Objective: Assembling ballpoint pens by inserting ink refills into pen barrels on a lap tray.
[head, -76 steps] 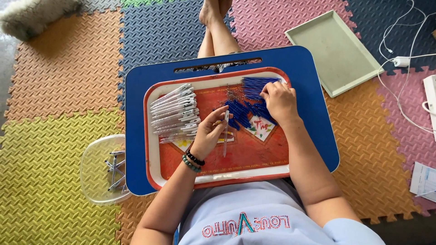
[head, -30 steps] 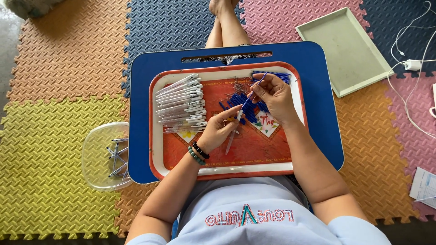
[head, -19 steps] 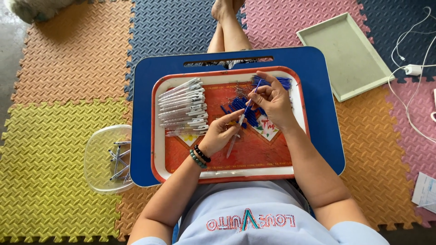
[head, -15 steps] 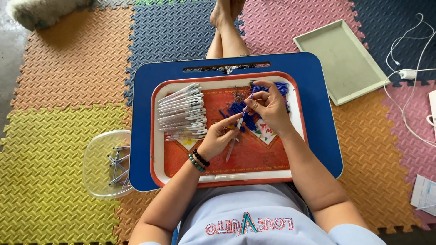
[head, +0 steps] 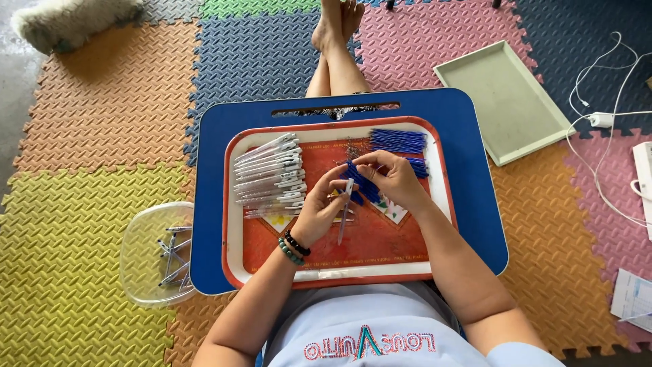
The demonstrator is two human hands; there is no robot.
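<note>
My left hand holds a white pen barrel upright over the middle of a red tray. My right hand is right beside it, fingers pinched on a thin blue refill at the barrel's top end. A pile of blue refills lies at the tray's far right, partly hidden by my right hand. A row of finished white pens lies on the tray's left side. The tray rests on a blue lap desk.
A clear plastic container with several pens sits on the foam mat to the left. A pale green tray lies at the far right, with white cables and papers beyond. My crossed legs stretch ahead.
My right hand has left the refill pile and come in to meet my left hand at the pen barrel. The view has shifted slightly.
</note>
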